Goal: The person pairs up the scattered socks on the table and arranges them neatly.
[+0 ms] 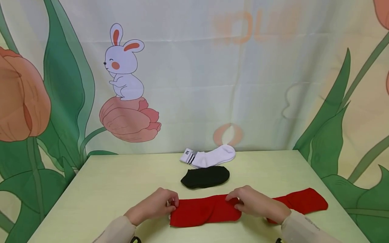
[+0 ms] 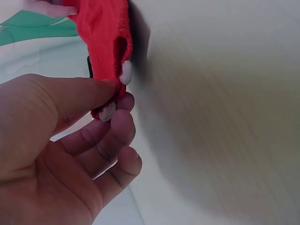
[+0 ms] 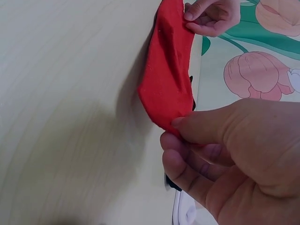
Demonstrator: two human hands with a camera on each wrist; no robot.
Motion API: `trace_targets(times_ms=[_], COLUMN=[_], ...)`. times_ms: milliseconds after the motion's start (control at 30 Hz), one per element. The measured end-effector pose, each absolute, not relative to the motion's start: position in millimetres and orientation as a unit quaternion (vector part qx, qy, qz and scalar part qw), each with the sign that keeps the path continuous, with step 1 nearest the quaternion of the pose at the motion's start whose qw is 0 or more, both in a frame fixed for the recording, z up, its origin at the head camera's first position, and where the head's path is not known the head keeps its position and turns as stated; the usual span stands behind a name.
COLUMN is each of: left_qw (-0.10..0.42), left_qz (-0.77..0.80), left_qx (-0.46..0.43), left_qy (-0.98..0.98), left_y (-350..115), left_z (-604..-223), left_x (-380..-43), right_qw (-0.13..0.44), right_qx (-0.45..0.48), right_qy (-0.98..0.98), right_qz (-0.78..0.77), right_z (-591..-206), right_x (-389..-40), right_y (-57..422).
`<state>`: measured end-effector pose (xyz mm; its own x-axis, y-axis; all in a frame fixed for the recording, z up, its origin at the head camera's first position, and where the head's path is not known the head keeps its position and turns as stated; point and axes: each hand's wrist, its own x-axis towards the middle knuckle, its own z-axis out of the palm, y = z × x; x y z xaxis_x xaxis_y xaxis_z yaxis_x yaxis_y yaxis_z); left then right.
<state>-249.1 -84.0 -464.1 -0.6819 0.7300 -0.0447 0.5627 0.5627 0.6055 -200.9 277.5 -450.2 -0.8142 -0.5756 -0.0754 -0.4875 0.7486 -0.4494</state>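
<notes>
A red sock (image 1: pixel 197 212) is stretched lengthwise between both hands at the front of the table. My left hand (image 1: pixel 159 205) pinches its cuff end between thumb and forefinger; in the left wrist view the sock's opening (image 2: pixel 119 49) shows, with white bits at its edge. The right hand (image 1: pixel 252 201) pinches the rounded toe end, and the right wrist view shows the thumb on the red fabric (image 3: pixel 166 89). A second red sock (image 1: pixel 307 200) lies to the right, partly hidden behind the right forearm.
Beyond the hands lies a black sock (image 1: pixel 205 177). Behind it is a white sock (image 1: pixel 212 156) with dark stripes, near the back edge of the pale table (image 1: pixel 127 175). A printed curtain (image 1: pixel 188 84) with a rabbit and tulips hangs behind the table.
</notes>
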Motion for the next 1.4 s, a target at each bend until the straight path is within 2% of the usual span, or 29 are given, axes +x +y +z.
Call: trace_targets(times_ms=[800,1400], left_qw=[0.118,0.121], left_qz=[0.253,0.249], left_qx=[0.389,0.384], left_qy=[0.878,0.881], left_y=[-71,-64], left_z=[-476,-475], left_x=[-253,-253], right_qw=[0.077,0.094], right_qx=[-0.3,-0.274], right_qy=[0.934,0.944], right_qz=[-0.177,-0.158], right_z=[-453,-462], right_x=[-203,-206], right_y=[285,288])
